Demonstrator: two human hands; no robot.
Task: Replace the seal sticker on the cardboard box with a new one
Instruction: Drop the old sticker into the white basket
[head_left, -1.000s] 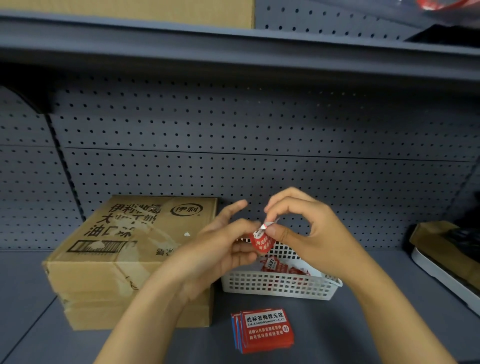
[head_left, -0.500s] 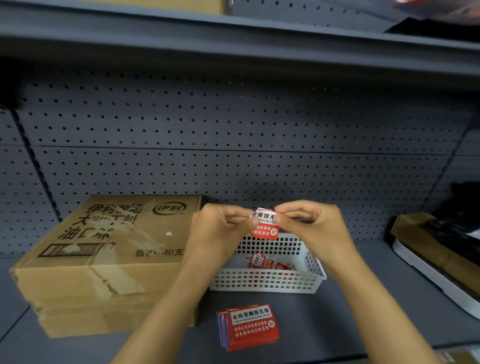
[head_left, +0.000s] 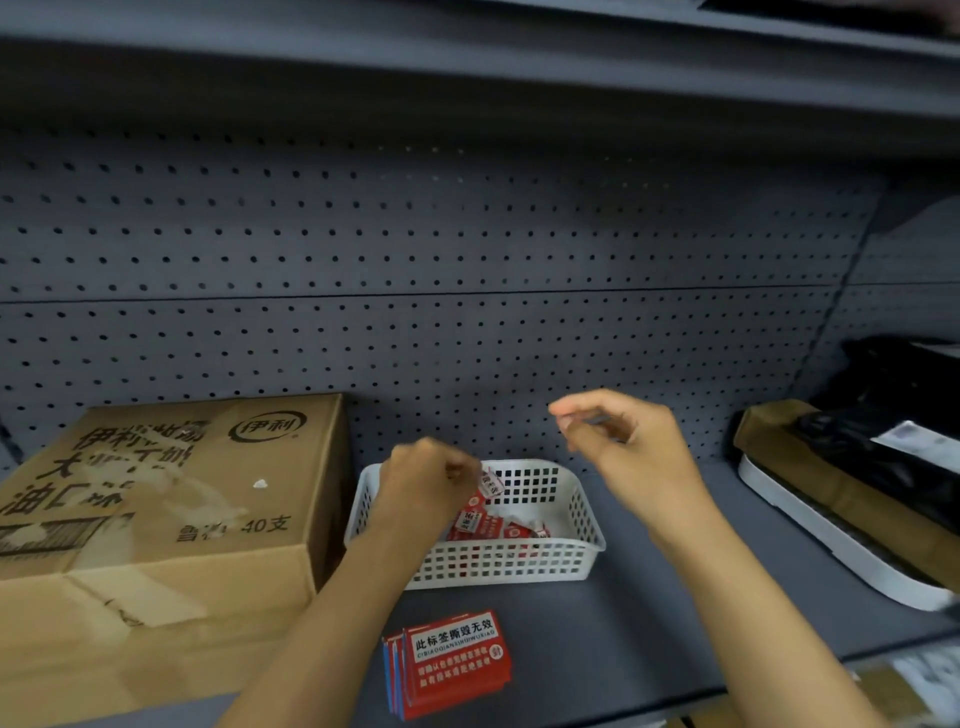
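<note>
Drop the peeled scrap from left hand (head_left: 426, 475) cleanly into white basket (head_left: 582, 525); take a fresh seal from red sticker stack (head_left: 449, 662) near. Right hand (head_left: 618, 441) pinched, contents unclear. Cardboard box (head_left: 166, 499) on shelf, left. Half a second back, both hands together on one sticker; now apart.

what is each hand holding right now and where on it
Left hand: a small red-and-white sticker scrap, pinched at its edge over the basket. Right hand: fingertips pinched, contents too blurred to tell.
</note>
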